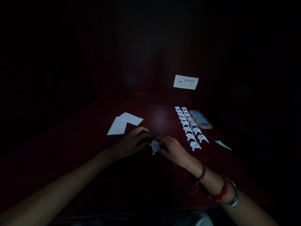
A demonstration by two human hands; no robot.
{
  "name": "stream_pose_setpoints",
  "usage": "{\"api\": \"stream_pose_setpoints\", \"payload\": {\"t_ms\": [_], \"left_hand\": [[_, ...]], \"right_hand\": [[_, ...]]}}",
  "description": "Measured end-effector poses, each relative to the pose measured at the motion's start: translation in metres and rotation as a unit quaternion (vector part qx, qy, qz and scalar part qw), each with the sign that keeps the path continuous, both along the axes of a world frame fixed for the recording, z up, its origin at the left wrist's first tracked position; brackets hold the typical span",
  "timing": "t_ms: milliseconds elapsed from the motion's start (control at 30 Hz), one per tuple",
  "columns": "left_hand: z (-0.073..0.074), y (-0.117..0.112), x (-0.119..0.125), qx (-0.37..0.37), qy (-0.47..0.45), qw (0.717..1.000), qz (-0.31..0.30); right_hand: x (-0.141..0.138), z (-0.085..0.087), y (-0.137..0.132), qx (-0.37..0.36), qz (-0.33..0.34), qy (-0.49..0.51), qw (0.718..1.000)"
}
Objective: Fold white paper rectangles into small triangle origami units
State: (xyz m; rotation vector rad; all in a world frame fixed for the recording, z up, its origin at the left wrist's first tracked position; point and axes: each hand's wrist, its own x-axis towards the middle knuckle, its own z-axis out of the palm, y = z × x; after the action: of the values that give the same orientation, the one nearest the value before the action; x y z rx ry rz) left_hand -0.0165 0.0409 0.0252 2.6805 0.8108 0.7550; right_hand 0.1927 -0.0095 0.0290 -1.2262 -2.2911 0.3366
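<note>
A small folded white paper figure (154, 147) lies on the dark red table between my two hands. My left hand (133, 142) is to its left, fingers stretched out and apart, the thumb tip close to the paper's edge. From the other side, my right hand (175, 150) curves around the figure, its thumb and fingertips apart and at or very near the right edge. Dim light hides whether the fingertips press on the paper. Several similar folded paper figures (195, 145) form two rows to the right of my right hand.
Flat white paper sheets (117, 126) lie beyond my left hand. A blurred phone-like object (201, 119) rests beside the rows. Thin white strips (223, 145) lie farther right. A white socket plate (186, 82) is on the back wall. The surroundings are very dark.
</note>
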Motion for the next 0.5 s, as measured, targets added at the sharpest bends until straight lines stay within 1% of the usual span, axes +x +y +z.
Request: {"api": "stream_pose_setpoints", "payload": {"t_ms": [133,267,333,433,500], "left_hand": [[-0.0058,-0.0018,0.0039,0.002,0.007,1.000,-0.025],[-0.0021,-0.0066,0.0070,-0.012,0.000,0.999,-0.037],[0.0005,-0.0072,0.0074,-0.019,-0.010,0.999,-0.026],[0.0018,-0.0048,0.0060,-0.006,-0.030,0.999,0.012],[0.0008,-0.0028,0.0045,0.004,-0.026,0.999,0.018]], "right_hand": [[0.0025,-0.0010,0.0023,-0.006,-0.012,0.008,1.000],[-0.0017,0.0013,-0.0007,-0.005,-0.042,0.015,0.999],[-0.0049,0.0014,-0.0021,0.005,-0.052,0.002,0.999],[-0.0058,-0.0003,-0.0015,0.019,-0.062,-0.025,0.998],[-0.0034,-0.0013,0.0001,0.013,-0.060,-0.027,0.998]]}}
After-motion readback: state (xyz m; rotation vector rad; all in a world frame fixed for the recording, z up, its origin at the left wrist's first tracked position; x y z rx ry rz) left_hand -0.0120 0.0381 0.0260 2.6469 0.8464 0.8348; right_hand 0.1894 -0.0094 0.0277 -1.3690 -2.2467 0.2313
